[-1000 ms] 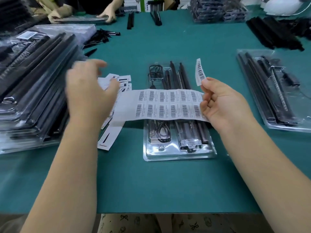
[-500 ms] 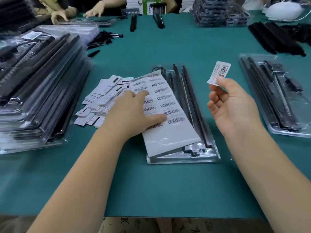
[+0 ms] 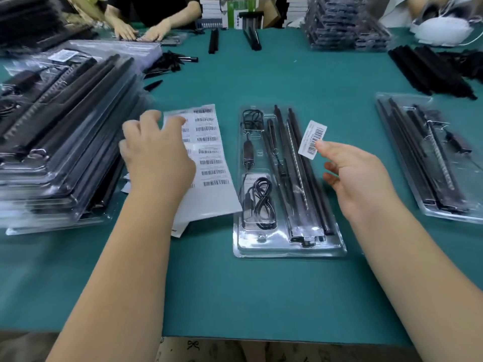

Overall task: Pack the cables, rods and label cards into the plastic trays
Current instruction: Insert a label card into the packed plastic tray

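Note:
A clear plastic tray (image 3: 337, 250) lies in the middle of the green table. It holds a coiled black cable (image 3: 261, 202) and long black rods (image 3: 300, 158). My right hand (image 3: 358, 178) pinches a single white barcode label (image 3: 312, 139) by its lower corner, just above the rods. To the left of the tray, a white sheet of barcode labels (image 3: 211, 158) lies on the table. My left hand (image 3: 156, 158) rests flat on that sheet's left side and covers part of it.
A tall stack of packed trays (image 3: 60, 126) fills the left side. Another packed tray (image 3: 428, 158) lies at the right, with loose black rods (image 3: 428, 71) behind it. A person's hands (image 3: 141, 32) work at the far edge. A white card (image 3: 180, 231) pokes out under the sheet.
My left hand has slid the label sheet off the tray to the left, uncovering the cable. My right hand with the single label has moved lower and closer to the rods.

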A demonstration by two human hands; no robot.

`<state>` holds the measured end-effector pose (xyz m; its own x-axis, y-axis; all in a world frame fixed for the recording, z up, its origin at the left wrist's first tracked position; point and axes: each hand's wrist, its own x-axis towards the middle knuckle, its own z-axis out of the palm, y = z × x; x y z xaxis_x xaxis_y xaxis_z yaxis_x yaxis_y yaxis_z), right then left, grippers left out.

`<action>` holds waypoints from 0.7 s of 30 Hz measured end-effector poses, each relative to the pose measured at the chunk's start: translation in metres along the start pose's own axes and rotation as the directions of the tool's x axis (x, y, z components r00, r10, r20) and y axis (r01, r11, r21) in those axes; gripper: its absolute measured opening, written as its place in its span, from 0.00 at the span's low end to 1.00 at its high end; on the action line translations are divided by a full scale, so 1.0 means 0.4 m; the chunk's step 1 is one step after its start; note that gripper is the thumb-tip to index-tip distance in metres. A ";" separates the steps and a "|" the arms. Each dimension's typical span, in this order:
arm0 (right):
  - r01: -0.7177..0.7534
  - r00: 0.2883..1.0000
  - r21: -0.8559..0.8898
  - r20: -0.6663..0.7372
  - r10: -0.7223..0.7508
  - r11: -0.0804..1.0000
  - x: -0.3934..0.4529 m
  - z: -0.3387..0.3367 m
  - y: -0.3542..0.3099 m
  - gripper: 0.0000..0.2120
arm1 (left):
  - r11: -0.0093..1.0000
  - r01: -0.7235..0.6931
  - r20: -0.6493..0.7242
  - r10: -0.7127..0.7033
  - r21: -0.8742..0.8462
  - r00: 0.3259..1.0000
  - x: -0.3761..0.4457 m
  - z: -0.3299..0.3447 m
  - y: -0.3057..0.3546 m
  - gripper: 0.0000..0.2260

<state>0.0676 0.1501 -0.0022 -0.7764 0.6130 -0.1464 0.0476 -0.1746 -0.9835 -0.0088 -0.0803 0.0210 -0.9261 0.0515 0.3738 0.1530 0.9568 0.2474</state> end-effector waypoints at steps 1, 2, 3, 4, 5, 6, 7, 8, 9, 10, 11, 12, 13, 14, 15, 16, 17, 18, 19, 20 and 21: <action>0.013 1.000 -0.019 0.015 -0.012 1.000 -0.001 0.000 0.001 0.05 | 0.999 -0.040 -0.002 0.040 -0.018 0.999 -0.005 -0.002 0.007 0.25; 0.027 0.999 -0.037 0.027 -0.026 0.999 0.000 0.001 0.002 0.04 | 0.989 -0.125 0.010 0.127 -0.082 0.992 -0.012 -0.001 0.022 0.24; 0.045 0.999 -0.054 0.033 -0.043 0.998 0.000 0.000 0.003 0.04 | 0.958 -0.242 0.043 0.251 -0.157 0.967 -0.022 0.003 0.041 0.24; 0.069 0.997 -0.070 0.036 -0.067 0.995 0.000 0.000 0.003 0.05 | 0.912 -0.355 0.101 0.381 -0.208 0.919 -0.036 0.010 0.066 0.26; 0.098 0.995 -0.086 0.041 -0.095 0.991 0.000 -0.001 0.001 0.06 | 0.868 -0.444 0.179 0.485 -0.223 0.856 -0.053 0.020 0.092 0.29; 0.124 0.991 -0.099 0.054 -0.120 0.987 0.002 -0.001 -0.004 0.07 | 0.837 -0.507 0.270 0.547 -0.207 0.793 -0.068 0.030 0.113 0.33; 0.141 0.989 -0.107 0.069 -0.134 0.984 0.005 0.000 -0.012 0.08 | 0.819 -0.546 0.366 0.570 -0.178 0.736 -0.079 0.042 0.128 0.36; 0.147 0.987 -0.120 0.084 -0.137 0.982 0.014 0.004 -0.021 0.08 | 0.807 -0.569 0.444 0.573 -0.158 0.689 -0.086 0.052 0.137 0.38; 0.147 0.986 -0.138 0.097 -0.134 0.979 0.026 0.007 -0.032 0.07 | 0.800 -0.580 0.491 0.572 -0.156 0.657 -0.090 0.061 0.140 0.39; 0.148 0.985 -0.164 0.115 -0.130 0.975 0.043 0.012 -0.044 0.07 | 0.796 -0.584 0.507 0.574 -0.161 0.643 -0.092 0.067 0.143 0.39; 0.146 0.983 -0.195 0.135 -0.121 0.970 0.059 0.019 -0.058 0.06 | 0.790 -0.593 0.495 0.583 -0.157 0.645 -0.094 0.066 0.143 0.38; 0.148 0.982 -0.234 0.148 -0.115 0.961 0.076 0.030 -0.069 0.05 | 0.780 -0.609 0.462 0.597 -0.143 0.656 -0.095 0.063 0.143 0.38; 0.151 0.981 -0.268 0.157 -0.112 0.951 0.092 0.043 -0.077 0.04 | 0.771 -0.624 0.423 0.611 -0.128 0.669 -0.097 0.058 0.144 0.37; 0.157 0.980 -0.297 0.165 -0.111 0.942 0.108 0.059 -0.079 0.04 | 0.766 -0.630 0.388 0.623 -0.126 0.679 -0.102 0.056 0.147 0.36; 0.159 0.979 -0.315 0.171 -0.109 0.936 0.125 0.079 -0.077 0.04 | 0.764 -0.632 0.362 0.631 -0.135 0.686 -0.108 0.057 0.151 0.36; 0.157 0.979 -0.327 0.178 -0.102 0.932 0.139 0.101 -0.071 0.04 | 0.761 -0.632 0.345 0.638 -0.145 0.689 -0.118 0.058 0.155 0.35; 0.150 0.978 -0.333 0.187 -0.091 0.931 0.152 0.124 -0.064 0.06 | 0.759 -0.632 0.332 0.644 -0.158 0.690 -0.127 0.060 0.162 0.34; 0.147 0.977 -0.340 0.198 -0.083 0.929 0.167 0.150 -0.057 0.09 | 0.761 -0.623 0.328 0.644 -0.180 0.691 -0.135 0.062 0.166 0.34; 0.150 0.975 -0.361 0.211 -0.076 0.921 0.181 0.175 -0.052 0.12 | 0.770 -0.604 0.340 0.635 -0.208 0.693 -0.141 0.065 0.168 0.34; 0.164 0.972 -0.399 0.219 -0.081 0.902 0.195 0.198 -0.048 0.12 | 0.780 -0.580 0.365 0.624 -0.235 0.691 -0.145 0.070 0.171 0.36; 0.181 0.972 -0.440 0.217 -0.091 0.880 0.213 0.217 -0.042 0.11 | 0.787 -0.563 0.395 0.615 -0.252 0.683 -0.145 0.077 0.173 0.39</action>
<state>-0.0539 0.1386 0.0110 -0.8954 0.4442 -0.0292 0.1778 0.2966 -0.9383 0.0450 -0.0083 -0.0112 -0.6744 0.7363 0.0544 0.7288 0.6521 0.2091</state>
